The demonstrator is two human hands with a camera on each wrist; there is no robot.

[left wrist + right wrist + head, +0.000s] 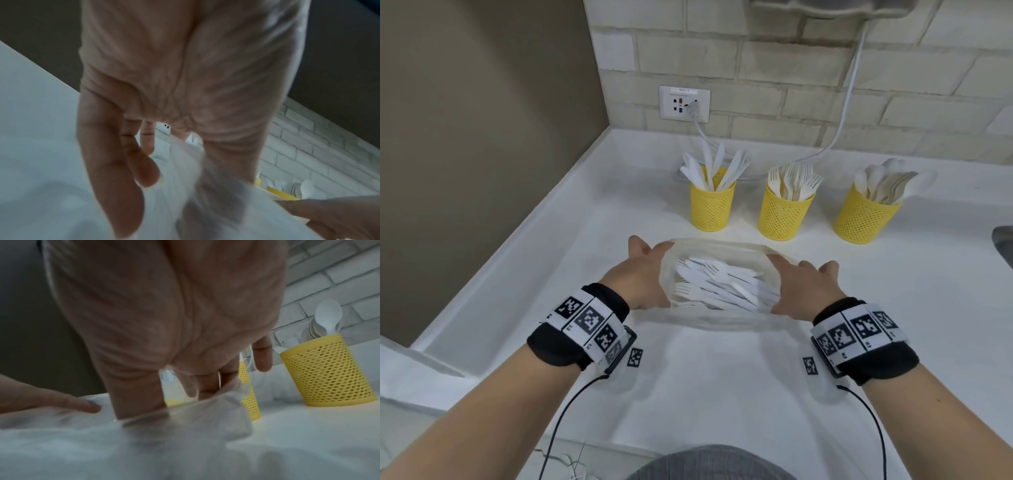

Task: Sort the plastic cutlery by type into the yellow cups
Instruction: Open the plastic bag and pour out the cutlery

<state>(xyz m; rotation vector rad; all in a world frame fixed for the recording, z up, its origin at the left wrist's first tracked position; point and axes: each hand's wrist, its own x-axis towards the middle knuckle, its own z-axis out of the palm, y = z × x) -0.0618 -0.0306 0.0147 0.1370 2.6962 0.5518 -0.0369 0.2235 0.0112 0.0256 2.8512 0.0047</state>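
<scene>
A clear plastic bag [722, 320] lies on the white counter, full of loose white forks and knives [722, 284]. My left hand [645, 270] grips the bag's left rim with the thumb inside and the fingers outside. My right hand [804, 284] grips the right rim the same way, and the mouth is spread wide. Behind the bag stand three yellow mesh cups: knives [711, 209], forks [784, 216], spoons [864, 219]. The left wrist view shows the bag [205, 194] between thumb and fingers. The right wrist view shows the bag [185, 434] and the spoon cup [327, 373].
A brown wall [482, 137] closes the left side and a brick wall stands behind the cups. A wall outlet [684, 103] has a grey cable running down behind the knife cup. A sink edge [1005, 243] shows at far right. Bare counter [688, 394] lies in front of the bag.
</scene>
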